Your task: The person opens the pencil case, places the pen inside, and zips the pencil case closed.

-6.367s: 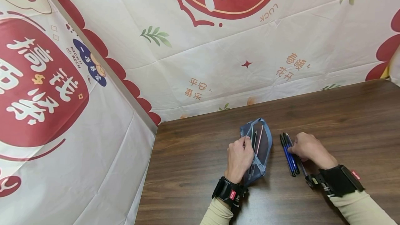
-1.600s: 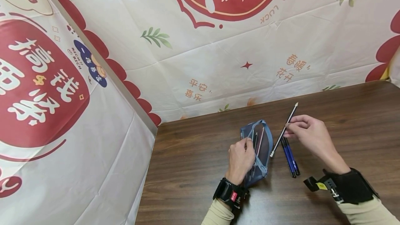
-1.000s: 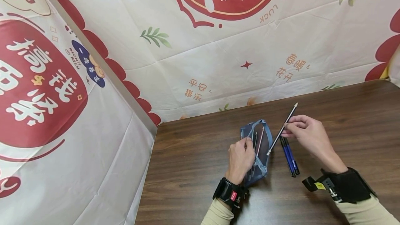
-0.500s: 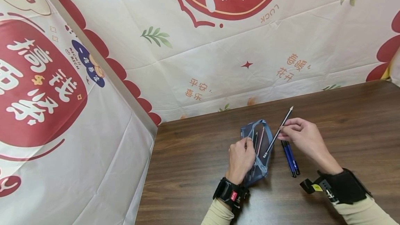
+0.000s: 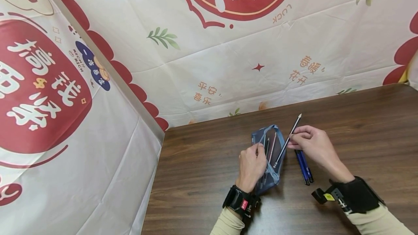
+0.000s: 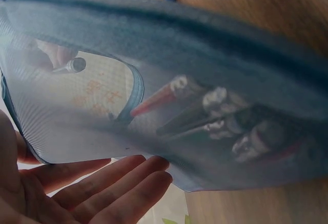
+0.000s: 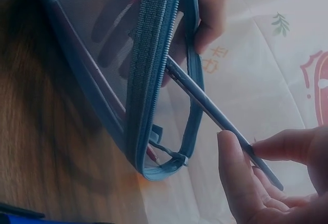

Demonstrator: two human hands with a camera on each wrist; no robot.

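A blue mesh pencil case point(image 5: 282, 139) lies on the table with its zipper open and several pencils inside, blurred through the mesh in the left wrist view. My left hand point(image 5: 252, 166) pinches the left edge of its opening. Between thumb and fingertips, my right hand point(image 5: 315, 146) holds a dark pencil point(image 5: 290, 136) slantwise, its pale point up. The pencil's lower end reaches in through the opening; in the right wrist view its shaft point(image 7: 210, 106) passes behind the zipper band point(image 7: 154, 60). Blue pens point(image 5: 304, 168) with black ends lie right of the case, partly below the right hand.
The brown wooden table point(image 5: 189, 177) runs back to a white printed cloth point(image 5: 209, 64) hung behind it. A second printed cloth panel point(image 5: 107, 162) stands along the left side. Both wrists wear black camera straps.
The right hand has picked the pencil up from beside the blue pens and moved it left, its lower end now inside the case. The left hand stays at the case's edge.
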